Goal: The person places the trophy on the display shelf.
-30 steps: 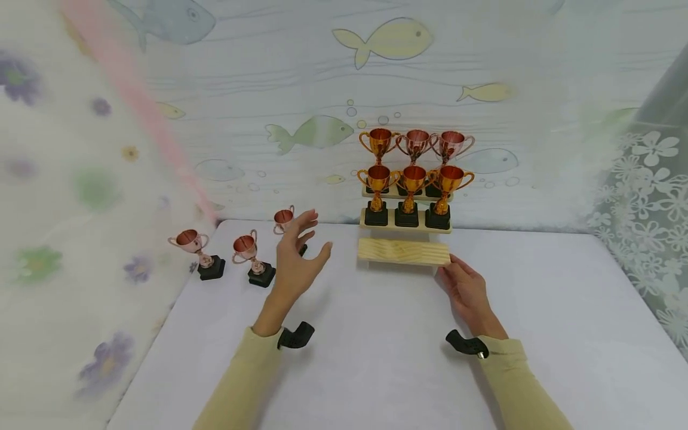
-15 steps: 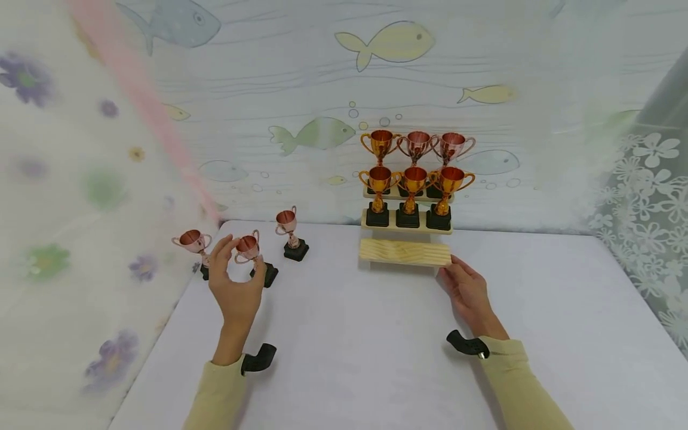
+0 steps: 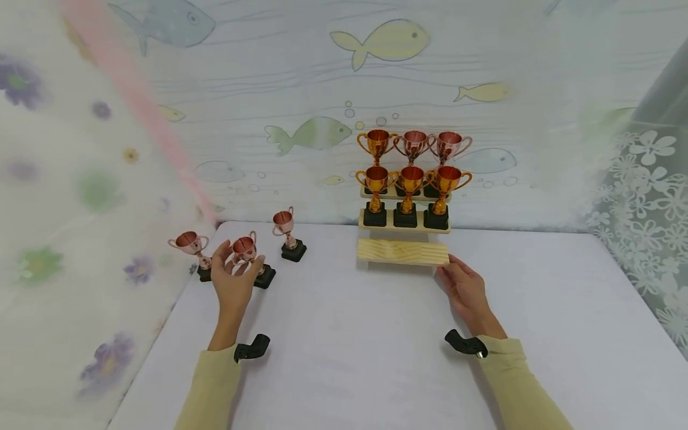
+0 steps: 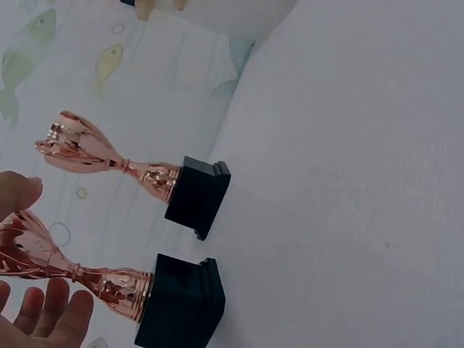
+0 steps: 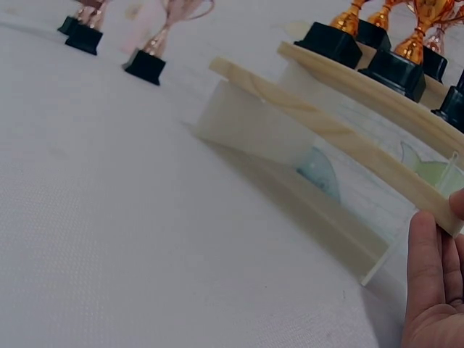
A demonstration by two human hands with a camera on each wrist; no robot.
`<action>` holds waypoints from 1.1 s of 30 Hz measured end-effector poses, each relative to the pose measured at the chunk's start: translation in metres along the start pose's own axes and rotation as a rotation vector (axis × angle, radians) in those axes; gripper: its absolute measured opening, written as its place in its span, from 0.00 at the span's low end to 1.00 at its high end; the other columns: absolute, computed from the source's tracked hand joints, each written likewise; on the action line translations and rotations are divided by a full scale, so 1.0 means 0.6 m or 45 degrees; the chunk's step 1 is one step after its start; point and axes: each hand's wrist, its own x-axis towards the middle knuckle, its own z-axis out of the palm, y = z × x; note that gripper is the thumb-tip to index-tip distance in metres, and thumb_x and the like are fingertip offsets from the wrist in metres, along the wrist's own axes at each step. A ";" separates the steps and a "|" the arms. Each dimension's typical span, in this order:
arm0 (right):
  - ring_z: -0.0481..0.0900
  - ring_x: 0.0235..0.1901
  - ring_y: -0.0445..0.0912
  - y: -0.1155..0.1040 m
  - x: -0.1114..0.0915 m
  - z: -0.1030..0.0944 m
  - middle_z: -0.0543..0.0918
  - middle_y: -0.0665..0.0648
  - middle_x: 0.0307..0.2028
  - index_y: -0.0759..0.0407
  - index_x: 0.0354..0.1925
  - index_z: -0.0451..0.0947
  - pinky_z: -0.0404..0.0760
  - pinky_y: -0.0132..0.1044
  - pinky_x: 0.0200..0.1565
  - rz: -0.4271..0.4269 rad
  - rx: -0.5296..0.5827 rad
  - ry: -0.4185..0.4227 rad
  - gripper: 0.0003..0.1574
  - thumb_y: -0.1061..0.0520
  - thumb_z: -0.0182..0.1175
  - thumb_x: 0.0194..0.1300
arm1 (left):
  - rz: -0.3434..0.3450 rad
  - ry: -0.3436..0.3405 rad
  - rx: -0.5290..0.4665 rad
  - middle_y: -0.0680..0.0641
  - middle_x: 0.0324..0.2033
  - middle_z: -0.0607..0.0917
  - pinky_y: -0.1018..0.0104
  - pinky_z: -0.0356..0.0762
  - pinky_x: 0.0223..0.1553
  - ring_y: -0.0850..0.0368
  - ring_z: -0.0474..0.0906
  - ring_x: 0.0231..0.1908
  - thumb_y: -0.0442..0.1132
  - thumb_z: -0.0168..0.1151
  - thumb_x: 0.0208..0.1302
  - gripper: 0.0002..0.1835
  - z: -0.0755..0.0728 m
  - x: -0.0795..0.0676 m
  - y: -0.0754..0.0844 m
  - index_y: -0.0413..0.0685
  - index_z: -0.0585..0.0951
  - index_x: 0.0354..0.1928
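Note:
In the head view my left hand (image 3: 232, 291) is at the middle of three rose-gold trophy cups (image 3: 245, 247), its thumb and fingers curled around the bowl. The left wrist view shows that trophy's black base (image 4: 177, 303), with the thumb above the bowl and fingers below it. My right hand (image 3: 465, 291) pinches the right end of the bare lowest step (image 3: 403, 252) of a wooden tiered display stand; in the right wrist view its fingers (image 5: 426, 261) lie against the underside. The other rose-gold trophies stand either side: one left (image 3: 189, 242), one right (image 3: 292, 251).
Gold trophies (image 3: 408, 200) line the middle step of the stand. One gold trophy (image 3: 377, 143) and two pinkish ones (image 3: 449, 145) stand on the top step. A white cloth (image 3: 344, 346) covers the table, and a fish-printed curtain (image 3: 301, 77) hangs behind it.
My left hand has moved left from near the right-hand rose-gold trophy to the middle one, and its fingers have closed in around the bowl. My right hand has stayed at the stand.

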 end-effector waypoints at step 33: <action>0.84 0.46 0.36 -0.002 -0.005 0.000 0.84 0.49 0.45 0.57 0.60 0.69 0.81 0.26 0.55 0.018 0.028 -0.038 0.17 0.66 0.52 0.76 | 0.247 0.121 -0.169 0.50 0.48 0.82 0.75 0.85 0.42 0.60 0.83 0.47 0.18 0.73 0.51 0.29 0.001 -0.007 0.005 0.23 0.76 0.57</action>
